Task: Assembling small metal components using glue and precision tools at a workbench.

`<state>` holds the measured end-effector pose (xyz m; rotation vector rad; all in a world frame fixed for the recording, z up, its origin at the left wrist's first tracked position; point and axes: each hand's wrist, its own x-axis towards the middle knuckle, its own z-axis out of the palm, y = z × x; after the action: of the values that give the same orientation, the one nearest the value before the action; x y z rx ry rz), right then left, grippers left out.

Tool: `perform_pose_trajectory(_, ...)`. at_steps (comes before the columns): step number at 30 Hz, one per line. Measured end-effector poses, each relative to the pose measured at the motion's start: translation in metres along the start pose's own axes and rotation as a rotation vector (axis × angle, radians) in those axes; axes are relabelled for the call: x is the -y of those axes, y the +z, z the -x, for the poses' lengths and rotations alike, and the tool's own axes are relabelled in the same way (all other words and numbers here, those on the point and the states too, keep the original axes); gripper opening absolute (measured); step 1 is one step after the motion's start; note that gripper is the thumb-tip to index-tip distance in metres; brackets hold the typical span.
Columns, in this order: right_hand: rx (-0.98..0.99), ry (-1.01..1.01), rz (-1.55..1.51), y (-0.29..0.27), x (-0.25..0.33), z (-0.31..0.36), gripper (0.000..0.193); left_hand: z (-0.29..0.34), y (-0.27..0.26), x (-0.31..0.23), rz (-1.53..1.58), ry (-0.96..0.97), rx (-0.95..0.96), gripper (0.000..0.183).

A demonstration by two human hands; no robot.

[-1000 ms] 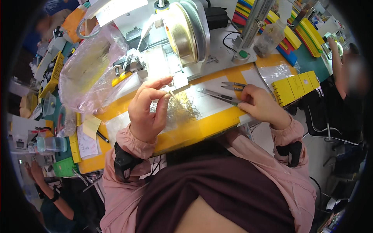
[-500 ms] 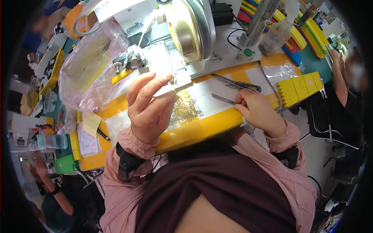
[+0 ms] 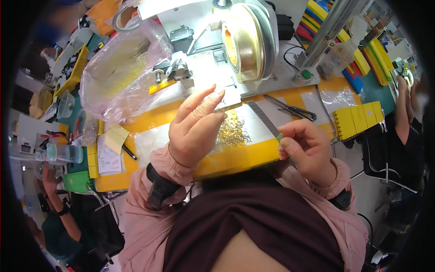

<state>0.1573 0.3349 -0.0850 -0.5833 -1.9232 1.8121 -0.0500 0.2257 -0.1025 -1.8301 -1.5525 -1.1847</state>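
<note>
My right hand (image 3: 301,147) pinches the green end of a flat, dark grey metal strip (image 3: 263,117) between thumb and fingers. The strip slants up and left over the white sheet on the bench. To its left, my left hand (image 3: 195,124) has its fingers stretched and apart beside a pile of small bent metal wire pieces (image 3: 234,129). Nothing shows between those fingers, though their inner side is partly hidden. Just beyond the fingertips stands a brightly lit machine (image 3: 204,75) carrying a large golden reel (image 3: 242,43). Black-handled scissors (image 3: 292,108) lie right of the strip.
A clear plastic bag (image 3: 122,77) bulges at the left of the machine. Nearer lie a pen (image 3: 129,152) and a yellow note (image 3: 116,138). Yellow blocks (image 3: 359,120) sit at the bench's right edge. Other people work at both sides.
My right hand has drawn the strip nearer to me and turned it, so its green end now shows. The view has shifted; my left hand keeps beside the pile.
</note>
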Motion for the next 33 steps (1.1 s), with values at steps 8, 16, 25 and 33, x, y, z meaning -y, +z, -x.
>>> perform_pose_trajectory(8,-0.061,-0.381,0.102,0.032,0.004,-0.02,0.01,0.0,-0.001,-0.002,-0.066,0.03,0.01,0.012)
perform_pose_trajectory(16,-0.032,-0.37,0.183,0.048,0.003,-0.04,0.012,-0.001,-0.004,-0.001,-0.068,0.031,0.034,0.009)
perform_pose_trajectory(25,-0.052,-0.322,0.093,0.056,-0.002,-0.055,0.011,0.0,-0.004,-0.001,-0.048,0.035,0.04,0.009)
perform_pose_trajectory(33,-0.069,-0.331,0.148,0.058,0.007,-0.056,0.011,-0.002,-0.004,-0.004,-0.069,0.041,0.035,0.009)
